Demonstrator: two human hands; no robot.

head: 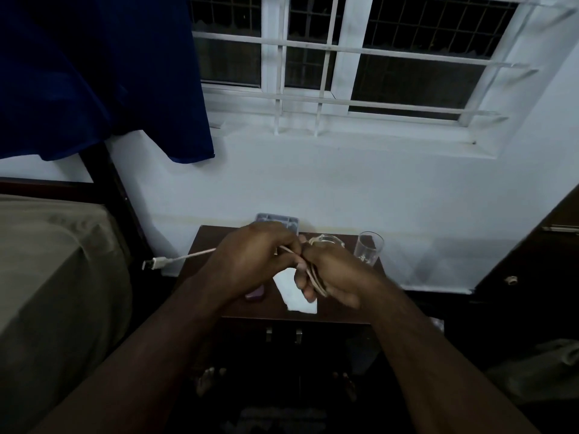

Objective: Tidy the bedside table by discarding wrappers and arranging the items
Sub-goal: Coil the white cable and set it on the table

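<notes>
from the head camera, the step in hand looks like coiling a cable [200,254] above the bedside table [216,236]. the right hand [332,270] has its fingers curled round a bundle of loops, held upright over the middle of the table. the left hand [250,261] pinches the running strand just at the bundle's ten o'clock, fingers bent close together. from that pinch the loose end runs out toward nine o'clock, past the table's edge, and ends in a plug [149,264] hanging free in the air near the bed [56,270].

the next move probably calls for drawing that tail in and laying one more turn on the bundle without letting the held loops slip, then setting the coil down somewhere neat.

on the dark table top, a white sheet of paper [296,296] lies under the hands toward six o'clock, with a small purple thing [254,294], too hidden to name, at its nine o'clock. a drinking glass [369,248] stands at the table's two o'clock corner, a clear bowl [330,242] just beside it. a flat grey case [277,221] leans at twelve o'clock against the white wall. above is a barred window [360,57], dark outside, with a blue curtain [94,73] at ten o'clock.
</notes>
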